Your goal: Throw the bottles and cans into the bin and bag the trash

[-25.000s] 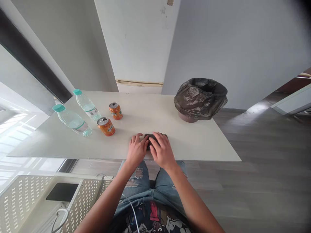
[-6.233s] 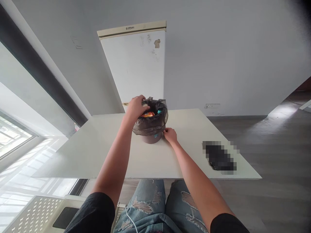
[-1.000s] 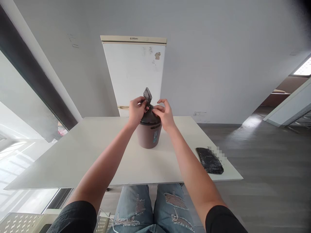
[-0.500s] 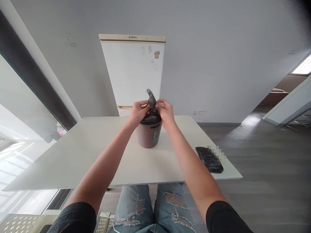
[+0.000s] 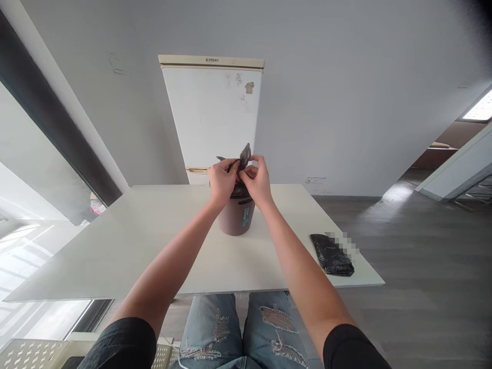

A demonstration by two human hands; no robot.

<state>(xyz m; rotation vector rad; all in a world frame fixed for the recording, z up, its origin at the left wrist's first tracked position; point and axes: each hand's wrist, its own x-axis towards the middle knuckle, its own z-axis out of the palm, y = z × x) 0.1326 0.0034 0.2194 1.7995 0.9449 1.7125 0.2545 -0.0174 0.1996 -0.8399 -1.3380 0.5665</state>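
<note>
Head view: we are holding both hands close together above the bin (image 5: 235, 219). Our left hand (image 5: 223, 180) is pinching the gathered top of the black bag (image 5: 245, 154) between thumb and fingers, and our right hand (image 5: 258, 183) is gripping it from the other side, index finger arching upward. The bag is sitting in the bin, its neck bunching between our fingertips; one tip is sticking up above them, and a thinner end is poking out past the left hand. How the plastic is crossing there we cannot tell, since our fingers are covering it. The bin is standing upright on the white table (image 5: 111, 241), its blue-green lettering facing us. Near the table's right corner a folded black bundle (image 5: 331, 258) is lying, well apart from the bin. Beyond the table a fridge (image 5: 213, 113) is standing, and below the near edge our ripped jeans (image 5: 211, 323) are showing.
</note>
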